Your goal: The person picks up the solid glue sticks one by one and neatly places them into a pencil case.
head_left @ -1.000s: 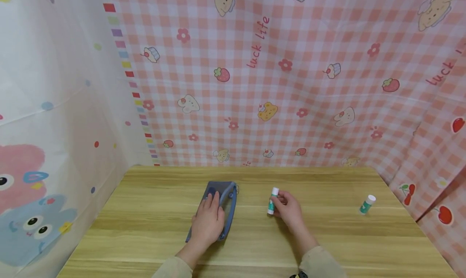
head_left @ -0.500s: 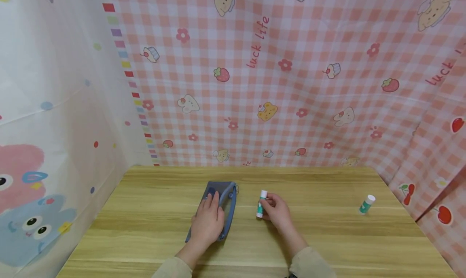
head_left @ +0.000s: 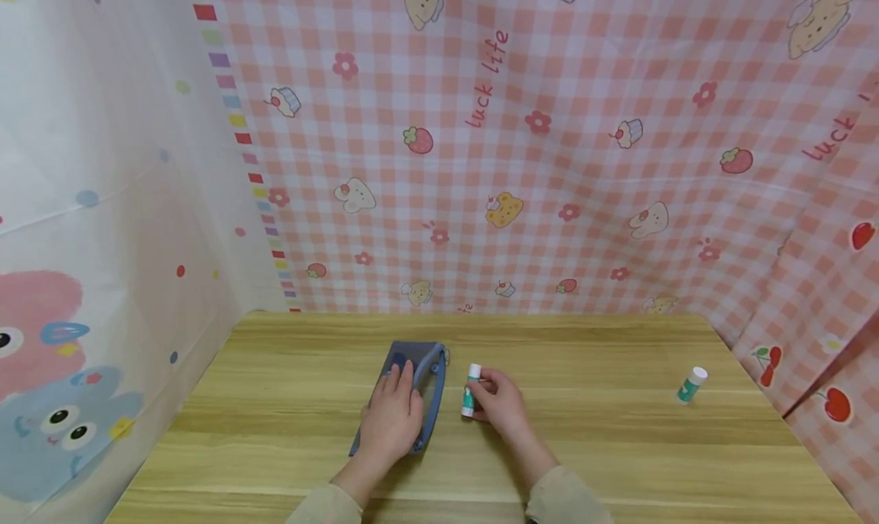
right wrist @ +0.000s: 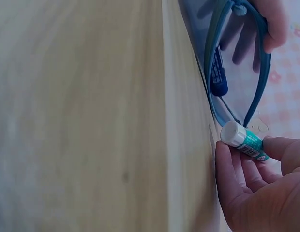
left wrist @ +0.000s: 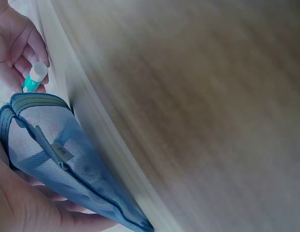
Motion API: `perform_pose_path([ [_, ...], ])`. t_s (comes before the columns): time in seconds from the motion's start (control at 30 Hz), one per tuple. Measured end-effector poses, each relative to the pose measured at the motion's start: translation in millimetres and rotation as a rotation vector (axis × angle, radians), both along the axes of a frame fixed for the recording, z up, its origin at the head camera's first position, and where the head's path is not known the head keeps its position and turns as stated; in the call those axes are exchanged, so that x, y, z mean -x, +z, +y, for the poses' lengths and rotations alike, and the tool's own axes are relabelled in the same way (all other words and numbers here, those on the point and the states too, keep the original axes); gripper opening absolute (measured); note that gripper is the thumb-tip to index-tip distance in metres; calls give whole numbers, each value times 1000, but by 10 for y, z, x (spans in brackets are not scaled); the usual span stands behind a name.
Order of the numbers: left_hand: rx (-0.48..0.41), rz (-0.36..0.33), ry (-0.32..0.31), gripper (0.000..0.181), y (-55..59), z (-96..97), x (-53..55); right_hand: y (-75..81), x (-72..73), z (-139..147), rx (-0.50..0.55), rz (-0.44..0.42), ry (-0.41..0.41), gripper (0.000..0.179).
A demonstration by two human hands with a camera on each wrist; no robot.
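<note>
Head view: glue stick [head_left: 471, 390] in my right hand [head_left: 504, 406], pouch [head_left: 437, 409] under my left hand [head_left: 391, 421]

I pinch the glue stick between the thumb and fingers of my right hand. It is near the middle of the table [head_left: 590, 463], just to the right of the pouch, with a strip of wood showing between the two. Its white cap is at the far end and its green label shows beside my thumb. Whether its near end touches the wood I cannot tell.

My left hand lies over the left part of the pouch, fingers straight and pointing to the far side. The pouch is blue mesh and lies lengthwise from near to far. Along its right side the zip [right wrist: 265, 72] is undone, and the right wrist view shows its two edges bowed apart. Through that gap I see a dark blue tube [right wrist: 218, 77] inside. The left wrist view shows a small tag [left wrist: 62, 152] on the mesh, its print too blurred to read.

Well apart on the right of the table is the other stick [head_left: 691, 385], white cap uppermost, with the same green and white colours. Beige sleeves [head_left: 326, 505] cover my forearms. A pink checked cloth [head_left: 474, 165] hangs at the far side, and a white cloth [head_left: 137, 226] with cartoon figures hangs on the left.
</note>
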State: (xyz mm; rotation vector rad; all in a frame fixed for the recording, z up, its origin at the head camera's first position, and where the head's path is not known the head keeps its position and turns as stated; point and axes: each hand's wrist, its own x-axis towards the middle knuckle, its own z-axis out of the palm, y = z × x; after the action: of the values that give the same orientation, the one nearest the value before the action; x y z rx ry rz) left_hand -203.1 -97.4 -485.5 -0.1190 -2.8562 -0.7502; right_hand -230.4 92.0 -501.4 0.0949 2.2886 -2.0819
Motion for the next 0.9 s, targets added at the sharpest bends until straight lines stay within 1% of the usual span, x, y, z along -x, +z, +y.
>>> perform_pose_path([
  [0.3, 6, -26, 4, 52, -5, 2, 13, 12, -8, -139, 6, -10, 24, 33],
  [0.63, 13, -15, 1, 52, -21, -2, 23, -14, 26, -264, 15, -12, 33, 32],
  [0.9, 15, -27, 5, 52, -18, 7, 17, -35, 41, -371, 37, -31, 33, 30],
])
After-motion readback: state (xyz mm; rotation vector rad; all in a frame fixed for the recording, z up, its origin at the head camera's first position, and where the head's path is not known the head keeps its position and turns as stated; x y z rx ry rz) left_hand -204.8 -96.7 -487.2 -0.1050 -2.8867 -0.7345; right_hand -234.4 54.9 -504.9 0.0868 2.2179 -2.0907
